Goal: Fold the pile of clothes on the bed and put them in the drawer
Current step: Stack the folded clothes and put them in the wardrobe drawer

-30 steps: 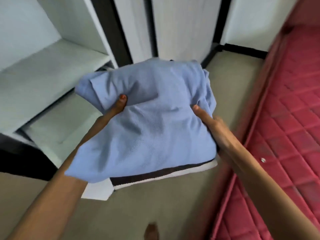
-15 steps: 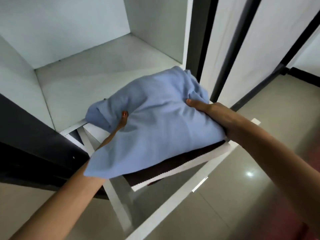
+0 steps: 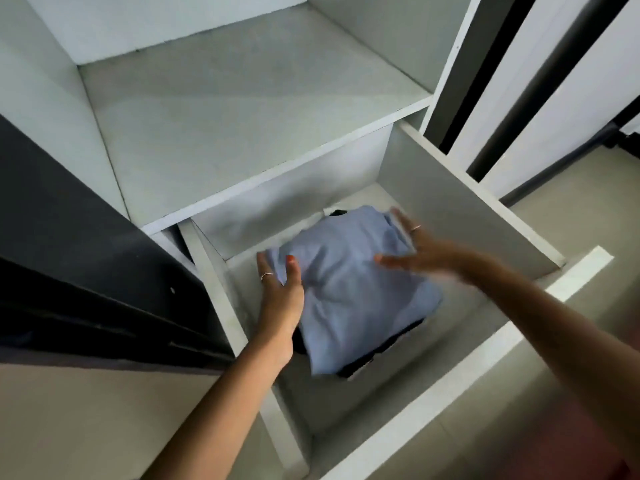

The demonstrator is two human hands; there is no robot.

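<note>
A folded stack of clothes, light blue garment (image 3: 349, 289) on top with dark and white pieces under it, lies inside the open white drawer (image 3: 460, 372). My left hand (image 3: 280, 292) is at the stack's left edge, fingers straight, thumb touching the blue cloth. My right hand (image 3: 415, 251) hovers over the stack's right side, fingers spread and blurred by motion, holding nothing.
Above the drawer is a white wardrobe shelf (image 3: 242, 109). A dark door panel (image 3: 79, 268) stands at the left. White sliding doors with black frames (image 3: 540, 98) are at the right. Beige floor (image 3: 83, 420) lies below.
The stack, carried in both hands above the drawer before, now lies in the drawer. Both hands have let go and opened; the right hand is lifting off.
</note>
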